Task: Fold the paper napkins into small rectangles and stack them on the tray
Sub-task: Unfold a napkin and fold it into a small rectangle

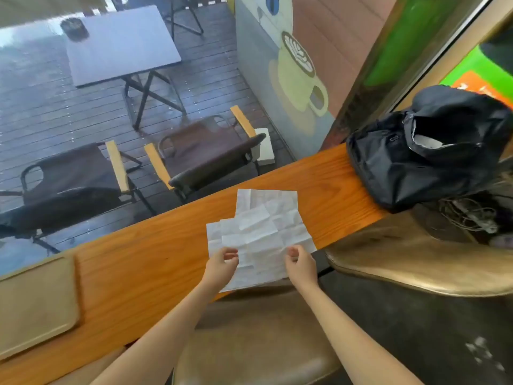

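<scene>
Napkins: bunch of thin white creased paper napkins (258, 232), unfolded and overlapping in a loose fan on the orange wooden counter (144, 270) by the window. Near edges hang a bit past the counter's front edge.

Left hand (222, 266): pinching the near-left edge of the nearest sheet, thumb on top, fingers curled under as far as I can tell.

Right hand (301, 263): same deal on the near-right edge, fingers bunched on the paper. So both hands have hold of the napkin, neither is loose.

Tray: flat tan rectangular tray with rounded corners (36, 304) sits way off to the left on the same counter, well apart from the pile. Nothing stacked on it that I can see.

Progress: looks like barely started tbh, no finished rectangle anywhere in view.

How it'll handle: super light and floppy, basically zero stiffness, and it tears if you yank it. The old crease lines are handy, I'd guess the sheet wants to fold back along those. Sheets overlap, so lifting one may drag its neighbours along.

Where to grab: the two near corners, pretty much where the hands already are, then bring them over to the far edge and press the fold flat on the wood.

Other stuff: crumpled black fabric bag (424, 151) at the right end of the counter, clear of the napkins.
</scene>
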